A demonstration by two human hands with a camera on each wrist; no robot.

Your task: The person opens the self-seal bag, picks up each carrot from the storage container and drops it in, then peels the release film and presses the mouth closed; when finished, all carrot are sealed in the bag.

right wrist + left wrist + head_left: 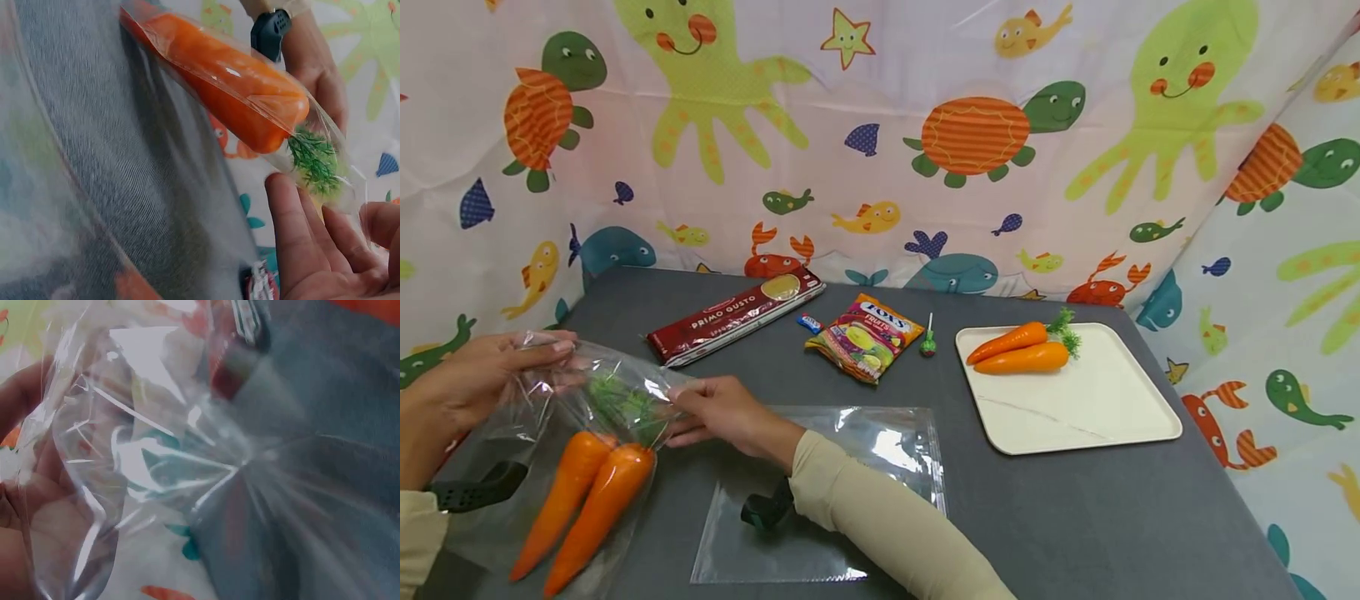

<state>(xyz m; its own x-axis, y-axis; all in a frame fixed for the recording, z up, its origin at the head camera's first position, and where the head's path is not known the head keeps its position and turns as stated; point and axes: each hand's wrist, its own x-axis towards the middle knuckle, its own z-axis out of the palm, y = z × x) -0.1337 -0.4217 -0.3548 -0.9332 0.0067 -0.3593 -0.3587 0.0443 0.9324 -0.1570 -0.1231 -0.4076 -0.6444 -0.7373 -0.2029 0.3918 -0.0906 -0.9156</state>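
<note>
Two orange carrots (598, 508) with green tops hang inside a clear plastic bag (647, 500) at the left of the head view. My left hand (471, 392) pinches the bag's upper left edge between thumb and fingers. On the bag's other top corner, beside the green leaves (625, 408), my right hand (726, 412) pinches the plastic. In the right wrist view the carrots (231, 81) lie slanted in the film, leaves toward my right fingers (290, 231). Creased, shiny plastic (187, 456) covers much of the left wrist view.
A second clear bag (887, 492) lies flat under my right forearm. Behind it are a red spaghetti pack (737, 312), a Fox's candy bag (867, 337), a small blue sweet (809, 322) and a lollipop (928, 340). A white tray (1075, 417) at right bears two more carrots (1022, 358).
</note>
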